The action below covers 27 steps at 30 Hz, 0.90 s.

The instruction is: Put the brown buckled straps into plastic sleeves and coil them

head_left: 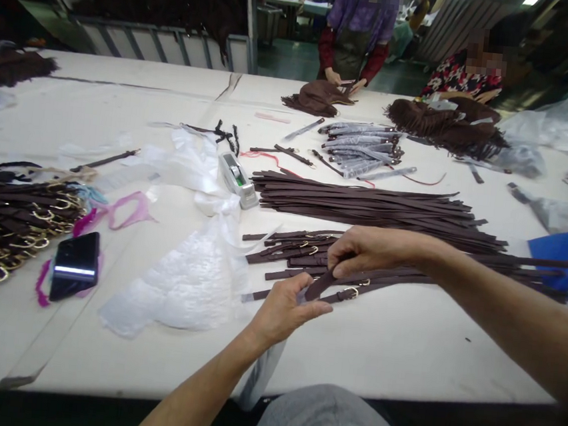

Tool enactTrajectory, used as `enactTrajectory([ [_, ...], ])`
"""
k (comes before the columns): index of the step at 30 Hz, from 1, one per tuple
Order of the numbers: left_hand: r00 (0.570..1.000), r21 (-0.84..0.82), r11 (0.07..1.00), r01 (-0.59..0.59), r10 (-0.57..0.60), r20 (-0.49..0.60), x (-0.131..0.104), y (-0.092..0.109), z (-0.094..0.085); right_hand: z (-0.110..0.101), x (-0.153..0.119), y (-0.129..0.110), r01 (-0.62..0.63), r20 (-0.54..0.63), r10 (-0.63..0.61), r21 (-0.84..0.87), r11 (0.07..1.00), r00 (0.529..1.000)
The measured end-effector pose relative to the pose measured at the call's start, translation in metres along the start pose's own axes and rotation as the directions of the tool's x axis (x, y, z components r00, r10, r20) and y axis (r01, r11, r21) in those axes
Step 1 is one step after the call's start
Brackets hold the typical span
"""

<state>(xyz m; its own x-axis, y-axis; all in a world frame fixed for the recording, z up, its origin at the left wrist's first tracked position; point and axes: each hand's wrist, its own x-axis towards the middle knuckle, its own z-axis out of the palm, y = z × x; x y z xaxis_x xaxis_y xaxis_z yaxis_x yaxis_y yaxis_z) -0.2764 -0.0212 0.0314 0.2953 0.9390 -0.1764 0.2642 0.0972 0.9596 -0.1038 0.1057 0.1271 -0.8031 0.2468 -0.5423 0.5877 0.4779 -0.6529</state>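
over the near part of the worktop [375, 356], the person's two hands meet at one brown strap [320, 285]. right hand [361, 250]: fingers curled in, strap pinched between thumb and fingers, wrist coming from the right. left hand [282, 305]: thumb and forefinger about the lower end of the strap, holding a clear plastic sleeve [263, 372] that hangs down to the worktop's near edge. how far the strap end sits inside the sleeve cannot be told; the fingers cover it.

just beyond the hands: a loose heap of buckled straps [305, 247], gold-coloured buckles showing, partly hidden by the right hand and forearm. behind that heap, a thick bundle of long brown straps [365, 204], laid roughly side by side. at the bundle's left end, a grey tape dispenser [239, 180]. left of the left hand, a fanned stack of white plastic [188, 274]. farther left, a dark phone [75, 266] lying flat, near a pink loop [131, 210], and a larger pile of straps with buckles [5, 233].

toward the far side: a group of plastic-wrapped straps [361, 147]. at the far edge, a person in purple [359, 26] has both hands on a brown fringed piece [320, 98].
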Motion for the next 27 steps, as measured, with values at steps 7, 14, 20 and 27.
enactTrajectory([
  [7,0.991,0.008,1.000,0.009,-0.008,-0.137,0.005,0.004,0.004,0.039,0.017,0.015,0.118,-0.310,0.054,0.509,0.853,0.949],
  [14,0.969,-0.056,0.998,-0.034,0.020,-0.246,0.010,-0.001,0.006,0.067,0.035,0.005,0.285,-0.629,0.071,0.447,0.848,0.774],
  [20,0.876,-0.182,0.973,-0.145,0.041,-0.480,0.016,0.015,-0.003,0.133,0.068,-0.025,0.509,-0.782,0.261,0.580,0.636,0.566],
  [27,0.834,-0.291,0.902,-0.320,0.123,-0.537,0.035,0.064,-0.058,0.131,0.099,-0.051,0.596,-0.746,0.318,0.661,0.455,0.585],
])
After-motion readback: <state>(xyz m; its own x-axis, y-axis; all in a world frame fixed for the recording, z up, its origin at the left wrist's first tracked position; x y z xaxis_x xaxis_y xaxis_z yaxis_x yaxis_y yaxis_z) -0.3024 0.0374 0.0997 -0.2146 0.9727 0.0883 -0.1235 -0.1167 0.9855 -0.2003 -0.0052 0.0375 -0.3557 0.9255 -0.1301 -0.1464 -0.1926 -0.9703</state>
